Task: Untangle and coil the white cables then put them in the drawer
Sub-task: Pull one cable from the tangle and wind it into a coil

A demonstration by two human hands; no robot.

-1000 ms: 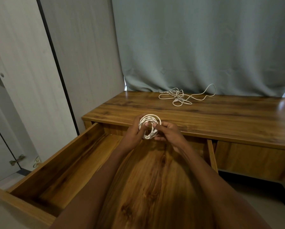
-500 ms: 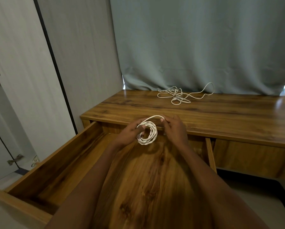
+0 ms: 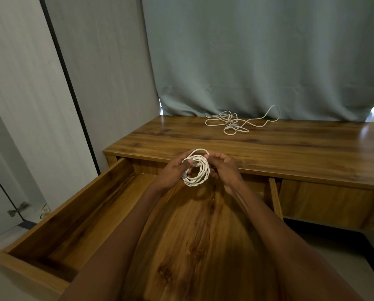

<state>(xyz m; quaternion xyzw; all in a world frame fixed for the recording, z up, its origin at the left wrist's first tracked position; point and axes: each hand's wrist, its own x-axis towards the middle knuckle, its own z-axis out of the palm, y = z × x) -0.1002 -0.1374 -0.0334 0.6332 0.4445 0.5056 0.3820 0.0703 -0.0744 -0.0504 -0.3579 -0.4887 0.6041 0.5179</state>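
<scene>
Both forearms cover much of the open drawer's (image 3: 77,216) floor, the drawer's near right corner is cut off by the frame, and the fingertips behind the coil (image 3: 196,168) cannot be made out. The coil is a white cable wound in several tight, roughly round loops with one slack loop standing proud at its far side; it is held above the drawer's far end, the left hand (image 3: 173,171) gripping its left edge and the right hand (image 3: 224,169) pinching its right edge. A second white cable (image 3: 236,122) lies tangled on the desk (image 3: 301,148), far against the curtain (image 3: 257,61).
</scene>
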